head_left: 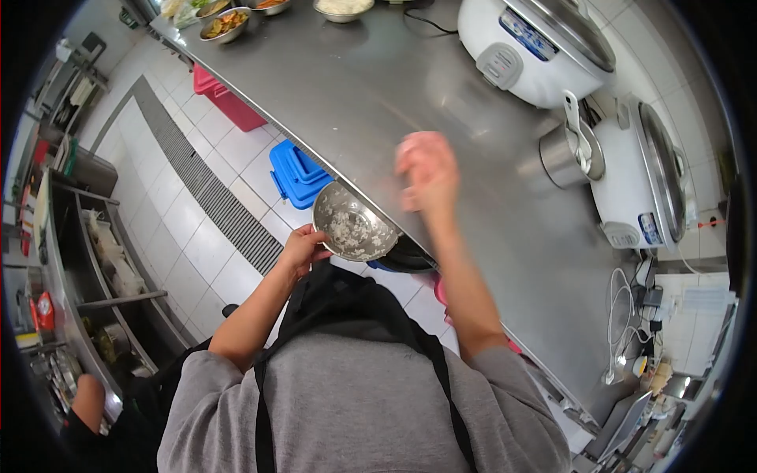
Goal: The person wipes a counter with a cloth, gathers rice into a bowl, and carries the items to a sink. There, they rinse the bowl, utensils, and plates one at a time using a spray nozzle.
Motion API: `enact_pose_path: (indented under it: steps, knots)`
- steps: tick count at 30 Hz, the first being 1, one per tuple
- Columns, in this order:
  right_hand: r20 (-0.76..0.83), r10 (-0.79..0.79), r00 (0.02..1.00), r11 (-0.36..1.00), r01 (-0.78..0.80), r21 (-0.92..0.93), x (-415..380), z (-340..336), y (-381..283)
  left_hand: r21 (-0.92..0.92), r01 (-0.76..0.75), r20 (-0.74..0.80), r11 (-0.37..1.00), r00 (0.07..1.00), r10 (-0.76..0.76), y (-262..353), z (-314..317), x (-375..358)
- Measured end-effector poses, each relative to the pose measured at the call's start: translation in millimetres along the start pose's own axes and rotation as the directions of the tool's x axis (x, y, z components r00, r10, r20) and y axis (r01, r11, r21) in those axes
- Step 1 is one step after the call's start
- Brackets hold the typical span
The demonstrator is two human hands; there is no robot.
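In the head view, my left hand [303,248] holds the round metal bowl [335,197], thumb over its rim and the other fingers closed beneath, just off the near edge of the steel counter [378,87]. My right hand [438,193] is over the counter with what looks like a soft, crumpled pink cloth [426,150]; motion blurs it, so I can't tell whether those fingers are wide or narrow.

I judge things partly done: sticky white grains [359,229] cling in clumps to the bowl's smooth, curved inside, and a few pale specks [335,128] dot the brushed, dull grey steel.

To the right, a straight-sided metal pot [558,158] with a pale utensil [578,130] sits between two glossy white, rounded cookers, the far one [505,51] and the near one [623,185]. Farther off, a shallow bowl of white food [343,9] stands on the steel. Down left, below the counter, is a hard blue lid [300,173].
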State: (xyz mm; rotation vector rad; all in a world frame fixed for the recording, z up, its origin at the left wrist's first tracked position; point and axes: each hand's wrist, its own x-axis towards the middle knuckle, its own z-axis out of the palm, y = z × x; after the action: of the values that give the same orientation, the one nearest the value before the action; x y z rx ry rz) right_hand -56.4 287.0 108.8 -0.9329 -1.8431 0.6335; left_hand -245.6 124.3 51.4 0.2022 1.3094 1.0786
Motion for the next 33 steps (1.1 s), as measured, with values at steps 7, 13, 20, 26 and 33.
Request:
enact_pose_path:
  steps: [7, 13, 20, 26, 33]
  knots:
    - [0.144, -0.176, 0.974, 0.947, 0.207, -0.246, -9, 71, -16, -0.062, 0.019, -0.053, 0.998, 0.998, -0.023, 14, -12, 14]
    - [0.212, 0.077, 0.974, 0.976, -0.118, 0.186, 33, 87, -53, -0.052, 0.030, -0.072, 0.998, 0.997, -0.034, 48, -40, 27]
    - [0.224, -0.255, 0.941, 0.896, 0.317, -0.310, 69, 150, -15, -0.062, 0.042, -0.100, 0.997, 0.994, -0.048, 91, -79, 51]
    - [0.357, 0.334, 0.872, 0.727, -0.480, 0.491, 126, 189, -32, -0.092, 0.031, -0.090, 0.995, 0.995, -0.039, 130, -122, 75]
    - [0.288, 0.350, 0.891, 0.801, -0.444, 0.401, 195, 230, 38, -0.173, -0.046, -0.137, 0.984, 0.990, 0.022, 162, -162, 106]
